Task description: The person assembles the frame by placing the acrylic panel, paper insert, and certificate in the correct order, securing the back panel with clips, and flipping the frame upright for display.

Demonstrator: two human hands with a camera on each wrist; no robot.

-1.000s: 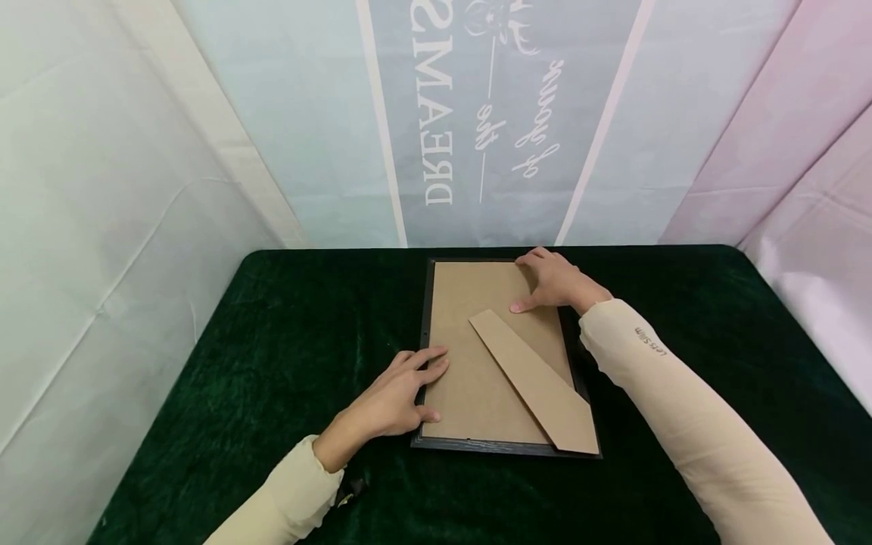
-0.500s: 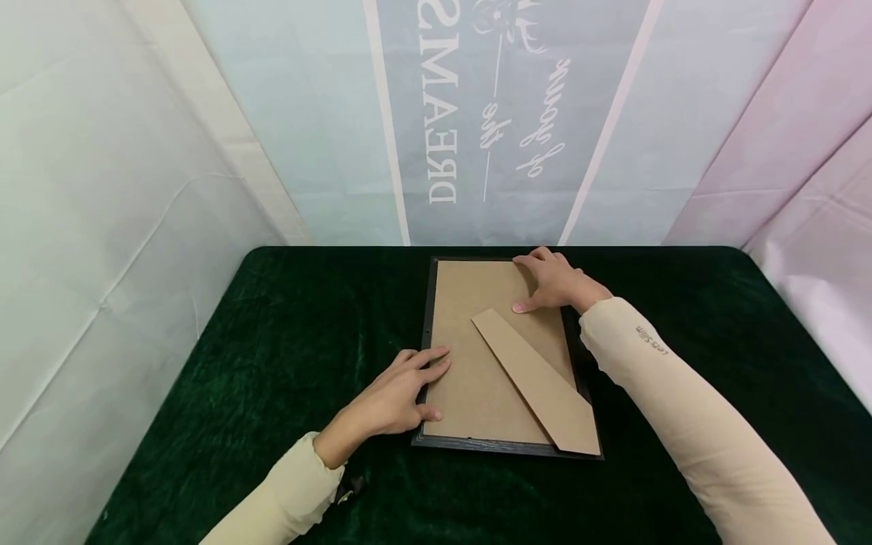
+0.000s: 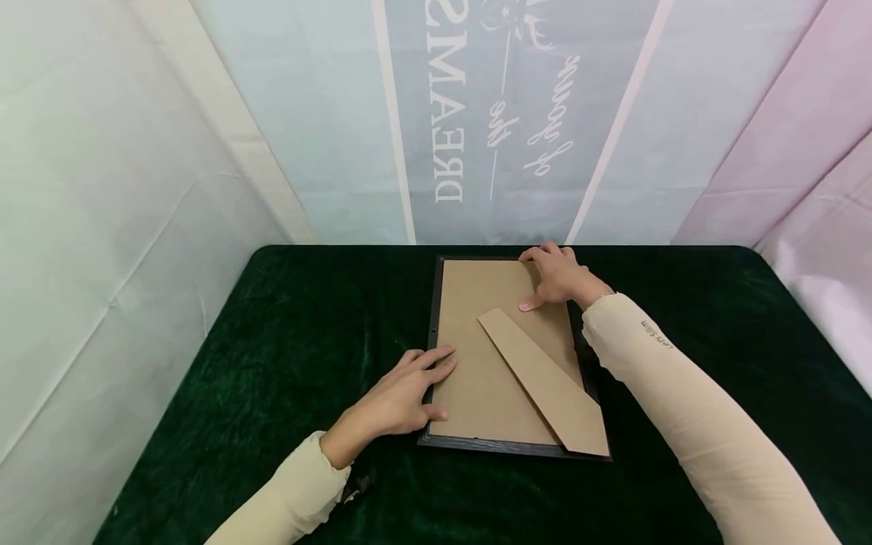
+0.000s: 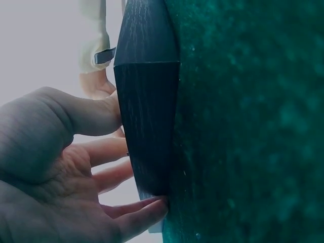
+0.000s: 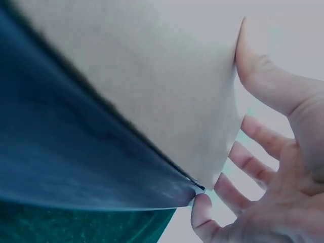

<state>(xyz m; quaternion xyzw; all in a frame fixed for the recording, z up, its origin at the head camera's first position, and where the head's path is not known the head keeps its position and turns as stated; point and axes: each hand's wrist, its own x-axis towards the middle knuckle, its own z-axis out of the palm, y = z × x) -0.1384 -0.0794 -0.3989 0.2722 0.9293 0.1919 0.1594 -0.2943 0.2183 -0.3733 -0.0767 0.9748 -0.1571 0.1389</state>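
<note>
A picture frame (image 3: 514, 447) lies face down on the green cloth, its black border round a brown backing board (image 3: 470, 303). Slanting across the board's lower right is a brown easel leg (image 3: 548, 386). My left hand (image 3: 398, 393) rests on the frame's lower left edge, fingers spread and their tips on the board. In the left wrist view its thumb and fingers lie along the dark frame side (image 4: 147, 116). At the far right corner is my right hand (image 3: 562, 276), thumb on the board, fingers at the far edge. The right wrist view shows its fingertips (image 5: 202, 205) right at the corner.
Dark green velvet cloth (image 3: 306, 318) covers the table. Behind the far edge hangs a pale blue backdrop (image 3: 477, 113) with lettering. White fabric (image 3: 102, 227) hangs at the left. A small dark item (image 3: 356, 488) lies by the left wrist.
The whole head view has shifted slightly, so frame and table appear a little farther right. Both hands keep their places on the picture frame.
</note>
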